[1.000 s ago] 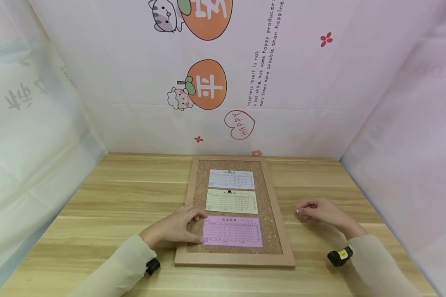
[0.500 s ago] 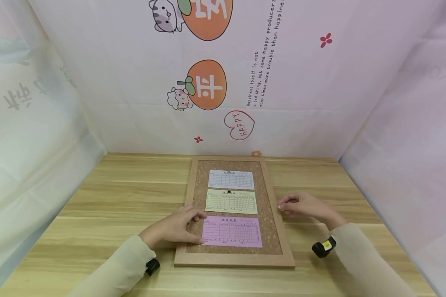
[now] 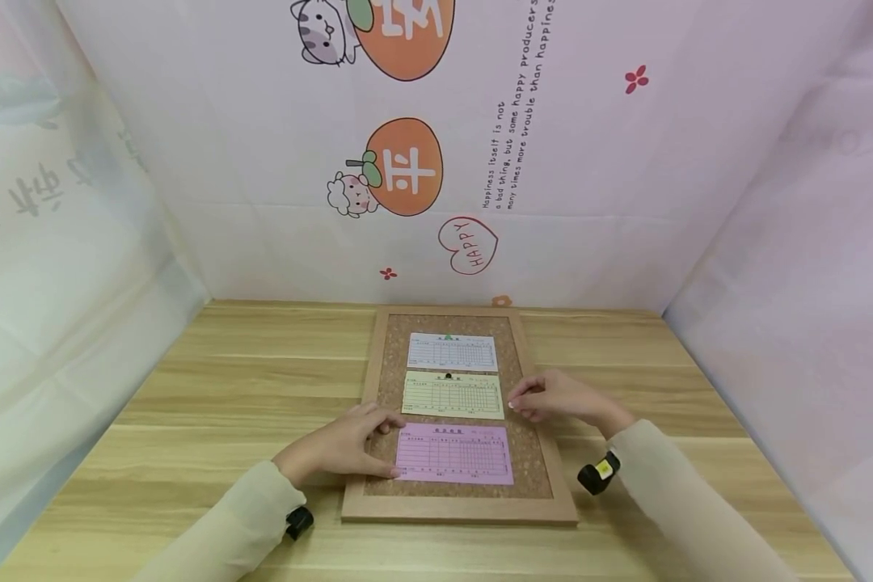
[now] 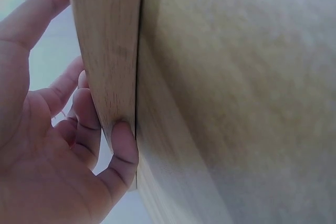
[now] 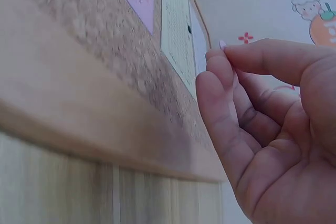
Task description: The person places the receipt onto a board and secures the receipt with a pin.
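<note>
A cork board [image 3: 538,457] in a wooden frame lies on the table, bearing three printed slips. The white slip [image 3: 452,353] at the far end has a green pin [image 3: 448,337]; the yellow slip [image 3: 453,396] in the middle has a black pin [image 3: 448,376]. No pin shows on the pink slip [image 3: 454,454] nearest me. My left hand [image 3: 338,444] rests over the board's left edge, thumb and forefinger spread at the pink slip's left corners. My right hand [image 3: 563,400], above the right edge, pinches a small whitish pushpin [image 5: 222,44], mostly hidden by the fingertips.
The board stands on a wood-grain table [image 3: 262,356]. A printed cloth backdrop [image 3: 589,162] rises behind the table, with more cloth at both sides. Black wrist cameras sit at the left cuff [image 3: 299,523] and right cuff [image 3: 598,474].
My right hand has moved left from the table to above the board's right side, still pinching the small whitish pushpin. The left hand and the slips have stayed in place.
</note>
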`<state>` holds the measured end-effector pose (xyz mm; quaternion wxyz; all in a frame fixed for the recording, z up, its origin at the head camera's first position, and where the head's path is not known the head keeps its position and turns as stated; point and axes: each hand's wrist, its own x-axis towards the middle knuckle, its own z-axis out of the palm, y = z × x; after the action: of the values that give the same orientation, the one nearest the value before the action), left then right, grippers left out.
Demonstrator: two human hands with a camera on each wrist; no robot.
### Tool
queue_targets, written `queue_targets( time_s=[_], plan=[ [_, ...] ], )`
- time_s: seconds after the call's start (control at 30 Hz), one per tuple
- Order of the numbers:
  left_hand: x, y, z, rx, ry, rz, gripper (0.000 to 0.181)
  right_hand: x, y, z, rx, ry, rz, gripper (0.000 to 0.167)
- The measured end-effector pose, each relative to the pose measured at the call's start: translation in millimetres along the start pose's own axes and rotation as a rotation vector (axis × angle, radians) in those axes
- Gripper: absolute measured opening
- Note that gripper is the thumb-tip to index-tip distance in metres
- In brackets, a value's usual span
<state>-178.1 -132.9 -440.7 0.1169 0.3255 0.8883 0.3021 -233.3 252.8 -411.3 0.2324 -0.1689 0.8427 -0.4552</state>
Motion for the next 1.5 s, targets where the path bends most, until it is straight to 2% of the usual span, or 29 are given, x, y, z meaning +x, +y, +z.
queue_targets(
  time_s=[0.43,0.73,1.1,1.5],
  plan=[
    [0.1,-2.8,0.3,-0.006,0.002,-0.006,0.069,28.5,-15.9,30.4,0.004,-0.102,-0.018,0.02],
    [0.1,-3.4,1.2,-0.005,0.001,-0.007,0.07,39.1,-23.2,50.3,0.027,-0.153,-0.046,0.018],
    [0.7,-3.9,0.8,-0.005,0.001,0.001,0.07,48.0,-36.4,64.7,0.077,-0.182,-0.004,0.016],
    [1.7,-2.4,-0.1,-0.004,0.0,0.003,0.07,53.7,-37.6,75.9,0.116,-0.152,0.033,0.015]
  ],
)
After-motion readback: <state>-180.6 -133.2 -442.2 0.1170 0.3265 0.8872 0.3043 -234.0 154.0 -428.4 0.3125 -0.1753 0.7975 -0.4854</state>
